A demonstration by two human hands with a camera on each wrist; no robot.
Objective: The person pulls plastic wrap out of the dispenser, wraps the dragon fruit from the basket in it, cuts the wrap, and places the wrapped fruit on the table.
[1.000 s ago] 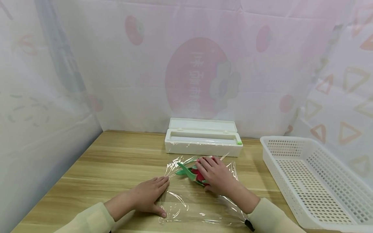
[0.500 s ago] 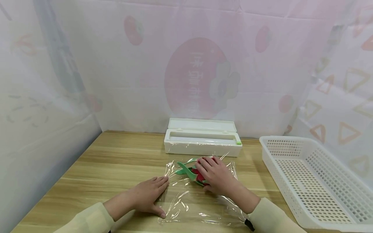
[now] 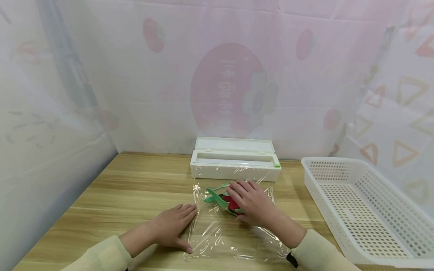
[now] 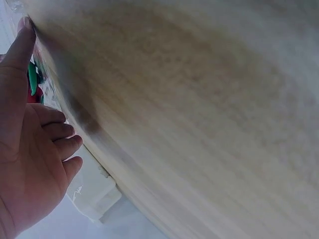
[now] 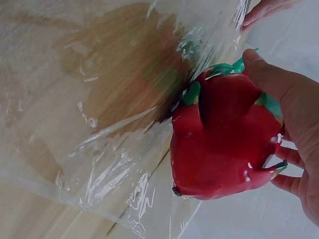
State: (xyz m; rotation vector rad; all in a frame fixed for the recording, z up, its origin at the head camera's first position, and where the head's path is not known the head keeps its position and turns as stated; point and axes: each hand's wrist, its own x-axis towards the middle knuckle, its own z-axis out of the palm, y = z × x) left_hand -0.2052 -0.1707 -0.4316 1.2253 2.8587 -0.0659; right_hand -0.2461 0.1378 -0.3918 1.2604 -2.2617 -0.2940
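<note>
In the head view a red dragon fruit with green leafy tips lies on a sheet of cling film. My right hand grips it from above and the right. The right wrist view shows the thumb and fingers curled round the fruit, its leafy end pointing away. My left hand rests flat with fingers straight at the left edge of the film, the thumb near its front left corner. In the left wrist view the left hand has its palm side in sight.
Behind the film stands a white cling film box with its lid up and a green slider at its right end. To the right is a white perforated basket. Printed cloth walls surround the wooden table at the back and sides.
The creases and shine along the film's left side have shifted, with its upper left part less bunched beside the leaves. Both hands and the dragon fruit stay nearly in place.
</note>
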